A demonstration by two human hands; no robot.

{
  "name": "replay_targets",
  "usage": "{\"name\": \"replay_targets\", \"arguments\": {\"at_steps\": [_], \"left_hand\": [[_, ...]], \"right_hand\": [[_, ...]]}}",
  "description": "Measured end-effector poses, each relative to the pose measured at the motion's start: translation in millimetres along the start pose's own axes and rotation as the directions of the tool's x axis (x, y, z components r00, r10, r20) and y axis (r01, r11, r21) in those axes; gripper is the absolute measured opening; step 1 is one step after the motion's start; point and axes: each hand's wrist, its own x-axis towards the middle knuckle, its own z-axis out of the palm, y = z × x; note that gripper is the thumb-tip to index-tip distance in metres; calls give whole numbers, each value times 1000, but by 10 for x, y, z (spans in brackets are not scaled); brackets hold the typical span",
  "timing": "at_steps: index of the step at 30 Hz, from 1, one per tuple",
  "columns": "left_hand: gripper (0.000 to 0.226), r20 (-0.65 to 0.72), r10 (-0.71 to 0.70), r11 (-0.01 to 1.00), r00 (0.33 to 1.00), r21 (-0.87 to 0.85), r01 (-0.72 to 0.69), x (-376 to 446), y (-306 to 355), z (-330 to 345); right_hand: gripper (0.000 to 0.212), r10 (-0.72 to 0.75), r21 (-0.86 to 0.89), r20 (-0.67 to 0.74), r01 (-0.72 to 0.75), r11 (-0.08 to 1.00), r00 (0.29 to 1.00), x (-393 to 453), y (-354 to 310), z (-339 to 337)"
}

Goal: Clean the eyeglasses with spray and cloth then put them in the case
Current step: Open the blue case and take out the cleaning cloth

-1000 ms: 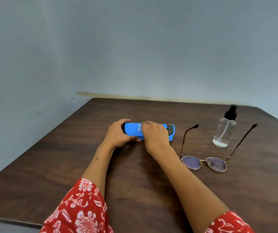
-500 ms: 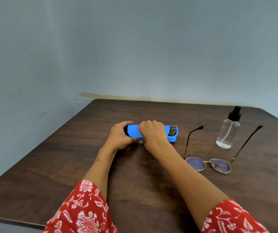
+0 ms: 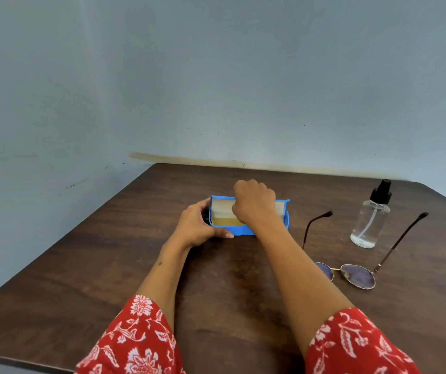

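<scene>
Left hand point(image 3: 198, 226): grips the blue case point(image 3: 246, 230) at its left end.
Right hand point(image 3: 254, 205): holds the lid open (tan lining shows).
Glasses point(image 3: 351, 271): unfolded on tabletop point(image 3: 108, 260), near bottle point(image 3: 370, 222).

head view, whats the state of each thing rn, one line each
case: open, lid raised, on the table
glasses: temples unfolded, resting on the table, untouched
spray bottle: upright, cap on, untouched
left hand: gripping the case's left end
right hand: fingers curled over the raised lid's edge
</scene>
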Motion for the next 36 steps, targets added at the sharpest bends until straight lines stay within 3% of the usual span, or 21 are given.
{"name": "replay_targets", "arguments": {"at_steps": [10,14,19,22,24,29,32,36], "left_hand": [[104,31,-33,999,999,34,32,18,-2,-19],[115,25,-44,997,999,68,42,15,-7,-20],[113,14,-36,996,999,78,34,12,-28,-19],[121,8,-48,996,999,70,47,13,-37,-10],[120,6,-47,997,999,69,47,25,-58,0],[115,-4,-23,998,1000,51,23,7,-57,-2],[109,-6,-18,999,1000,42,18,-13,-26,3],[121,-9,-17,999,1000,50,17,18,-55,5]], "right_hand": [[13,103,139,69,-112,984,992,405,54,77],[16,107,116,63,-114,987,992,422,27,129],[23,117,47,72,-120,992,991,351,-27,117],[39,176,-32,-106,-180,983,979,254,-89,13],[35,250,45,-184,-246,968,951,144,-94,-120],[29,353,212,56,-357,910,934,-101,72,-200],[30,389,220,126,-408,886,913,-167,153,-41],[28,401,211,167,-430,878,901,-130,201,119]]}}
